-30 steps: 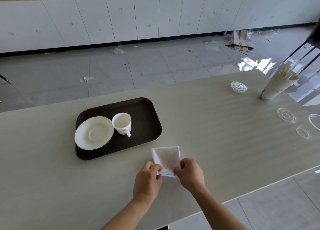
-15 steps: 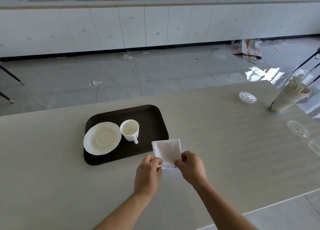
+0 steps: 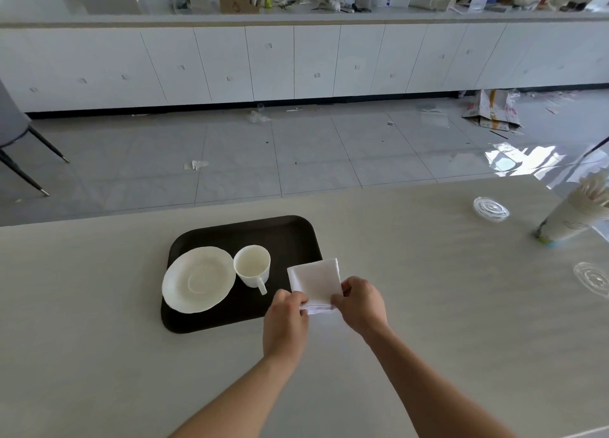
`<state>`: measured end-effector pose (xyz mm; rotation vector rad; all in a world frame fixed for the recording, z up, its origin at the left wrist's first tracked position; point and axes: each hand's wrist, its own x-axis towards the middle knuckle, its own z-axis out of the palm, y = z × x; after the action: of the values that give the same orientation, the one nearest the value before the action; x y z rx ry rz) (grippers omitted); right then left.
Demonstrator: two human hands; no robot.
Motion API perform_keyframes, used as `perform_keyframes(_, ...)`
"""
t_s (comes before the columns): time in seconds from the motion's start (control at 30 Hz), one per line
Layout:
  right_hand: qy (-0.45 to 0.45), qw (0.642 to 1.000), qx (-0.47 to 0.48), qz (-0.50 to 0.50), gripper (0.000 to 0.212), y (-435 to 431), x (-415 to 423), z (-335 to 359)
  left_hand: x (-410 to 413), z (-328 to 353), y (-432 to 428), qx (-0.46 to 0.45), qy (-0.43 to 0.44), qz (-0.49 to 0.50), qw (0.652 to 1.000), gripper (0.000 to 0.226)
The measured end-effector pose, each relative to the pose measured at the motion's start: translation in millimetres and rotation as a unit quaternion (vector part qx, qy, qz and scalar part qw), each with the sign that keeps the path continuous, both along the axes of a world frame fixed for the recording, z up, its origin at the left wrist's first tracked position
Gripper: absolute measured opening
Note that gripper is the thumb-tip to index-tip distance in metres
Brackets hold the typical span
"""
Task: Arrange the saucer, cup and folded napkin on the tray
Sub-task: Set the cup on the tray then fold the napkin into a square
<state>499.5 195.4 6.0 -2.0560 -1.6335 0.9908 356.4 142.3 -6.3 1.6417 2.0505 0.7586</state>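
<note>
Both hands are on the folded white napkin (image 3: 314, 281): left hand (image 3: 286, 322) pinches its near-left corner, right hand (image 3: 362, 302) pinches its near-right corner, fingers closed on the cloth. Its far edge reaches over the right rim of the dark brown tray (image 3: 283, 233), just ahead of the knuckles. Left of the left hand, on the tray, stands the empty white cup (image 3: 252, 264), handle pointing toward the hands, and beyond it the white saucer (image 3: 197, 279), touching or nearly touching the cup. Everything rests on the pale table (image 3: 428, 306).
</note>
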Motion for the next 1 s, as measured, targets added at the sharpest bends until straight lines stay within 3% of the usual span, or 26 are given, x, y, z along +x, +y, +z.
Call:
perform_keyframes(0.37, 0.020, 1.000, -0.006, -0.002, 0.008, 47.7, -20.8, -6.4, 4.7, -9.7, 36.4, -0.034, -0.024, 0.086, 0.995, 0.034)
perform_keyframes(0.57, 0.018, 1.000, -0.003, 0.013, 0.008, 46.2, -23.7, -16.7, 4.8, -22.3, 25.5, -0.061, 0.085, 0.015, 0.994, 0.044)
perform_keyframes(0.8, 0.023, 1.000, -0.014, 0.008, 0.035, 46.6, -19.9, -20.8, 2.7, -27.5, 9.9, -0.094, 0.141, -0.041, 0.985, 0.067)
perform_keyframes(0.9, 0.006, 0.999, 0.033, -0.015, 0.042, 40.5, -19.0, -15.1, -10.7, -22.0, -9.8, -0.045, 0.141, -0.085, 0.985, 0.071)
perform_keyframes(1.0, -0.002, 0.992, 0.127, -0.018, 0.031, 27.3, -26.3, -4.4, -41.9, -14.9, -42.7, 0.005, 0.135, -0.155, 0.979, 0.068)
